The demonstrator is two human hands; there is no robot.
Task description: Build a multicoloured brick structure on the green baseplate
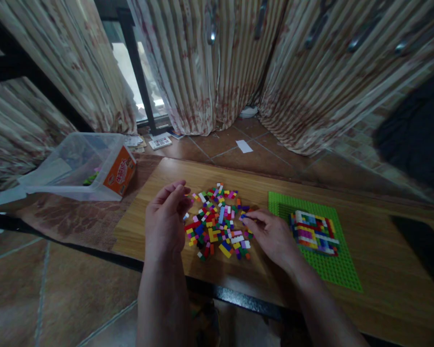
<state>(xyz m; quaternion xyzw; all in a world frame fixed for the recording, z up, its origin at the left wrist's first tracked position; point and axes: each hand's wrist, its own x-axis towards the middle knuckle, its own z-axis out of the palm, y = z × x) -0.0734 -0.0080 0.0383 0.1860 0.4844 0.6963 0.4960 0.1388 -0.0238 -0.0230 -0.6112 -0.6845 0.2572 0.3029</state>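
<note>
A pile of small colourful building bricks lies on a low wooden table. My left hand hovers at the pile's left edge with fingers curled and pinched; a small brick seems to sit at its fingertips, but I cannot tell for sure. At the pile's right edge, my right hand rests on the table and pinches a small brick between thumb and forefinger. To the right lies a green baseplate carrying a flat block of multicoloured bricks.
A clear plastic box with an orange label lies tilted on the floor at the left. Striped curtains hang behind the table. Papers lie on the tiled floor. A dark object sits at the table's right end.
</note>
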